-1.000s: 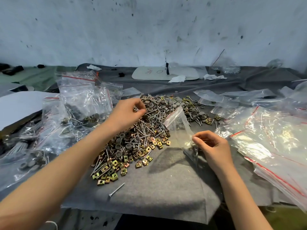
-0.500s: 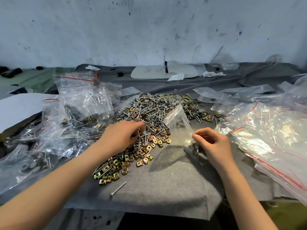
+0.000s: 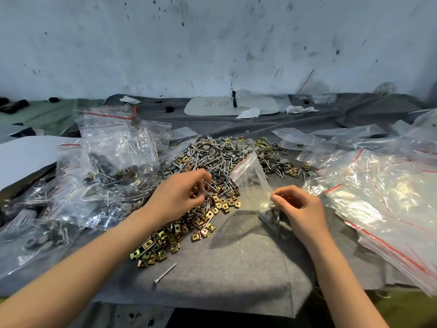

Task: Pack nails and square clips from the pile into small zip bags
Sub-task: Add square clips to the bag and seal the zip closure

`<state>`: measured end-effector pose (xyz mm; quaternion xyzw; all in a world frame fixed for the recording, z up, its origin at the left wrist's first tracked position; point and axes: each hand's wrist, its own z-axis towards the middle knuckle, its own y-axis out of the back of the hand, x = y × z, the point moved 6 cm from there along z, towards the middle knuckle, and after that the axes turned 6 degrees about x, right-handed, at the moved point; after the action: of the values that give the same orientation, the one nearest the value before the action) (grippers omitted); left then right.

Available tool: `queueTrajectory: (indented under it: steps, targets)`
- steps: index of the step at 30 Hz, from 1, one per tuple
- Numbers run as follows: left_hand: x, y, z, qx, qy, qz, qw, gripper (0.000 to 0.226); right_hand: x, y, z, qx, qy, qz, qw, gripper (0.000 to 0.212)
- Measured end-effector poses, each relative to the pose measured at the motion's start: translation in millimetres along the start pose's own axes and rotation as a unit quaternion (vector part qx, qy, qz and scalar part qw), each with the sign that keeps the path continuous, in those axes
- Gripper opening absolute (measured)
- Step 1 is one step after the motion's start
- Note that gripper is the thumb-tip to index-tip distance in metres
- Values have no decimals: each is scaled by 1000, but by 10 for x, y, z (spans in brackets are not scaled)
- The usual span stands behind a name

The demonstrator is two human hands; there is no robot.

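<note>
**Left hand in the pile, right hand holding a bag**

The pile lies on a grey felt cloth in the middle of the tabletop. Its far part is a tangle of nails mixed with round grey caps. Its near part spreads toward the front edge as a band of brassy square clips.

The left hand rests on the middle of the pile, where the nails meet the clips. Its fingers are curled and its thumb and fingertips pinch a few nails. The pieces are small and partly hidden, so their number cannot be told.

The right hand is just to the right of the pile. It pinches the lower edge of a small clear zip bag between thumb and curled fingers. The bag stands up from the cloth, with its red-striped mouth tilted toward the pile and touching the nails there. A little dark hardware shows in the bag's bottom by the thumb, too blurred to name.

One loose screw lies alone on the cloth near the front edge, apart from the clips.

Filled bags are heaped along the left side of the tabletop, touching the pile. A stack of empty bags with red strips covers the right side. A white board with red writing lies near the far edge.
</note>
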<state>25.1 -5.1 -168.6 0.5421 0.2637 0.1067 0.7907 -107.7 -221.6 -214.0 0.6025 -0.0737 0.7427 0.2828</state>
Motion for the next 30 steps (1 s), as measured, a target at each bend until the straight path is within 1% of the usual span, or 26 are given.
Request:
queueTrajectory:
  steps: [2,4,5,7,11,16,19,21,24,27,30]
  targets:
    - [-67,127,54,-58,39,-112,991,29,-5,0,3,1,0,-2,1000,17]
    - [-160,260,132,-99,66,-219,968,30,-10,0,7,1,0,-7,1000,17]
    - [-218,320,182,-109,68,-256,958,29,-11,-1,8,1,0,-8,1000,17]
    - [-350,401,295,-112,58,-291,948,27,-12,-1,8,3,4,-5,1000,17]
    - [-557,346,466,-85,45,-280,955,28,-14,6,4,2,9,1,1000,18]
    - [-571,240,499,-62,46,-259,963,33,-10,-3,10,6,14,-8,1000,18]
    - [-596,237,495,-39,30,-251,967,34,-10,3,14,4,13,-14,1000,17]
    - [-616,227,490,-20,15,-253,967,36,-10,10,11,2,14,-10,1000,18]
    - [-612,194,476,5,13,-263,965,38,-7,10,6,2,13,-14,1000,17]
    - [-595,172,452,9,17,-281,960,36,-8,5,9,2,13,-19,1000,16]
    - [-559,214,414,-8,10,-291,957,33,-13,4,13,3,15,-15,1000,18]
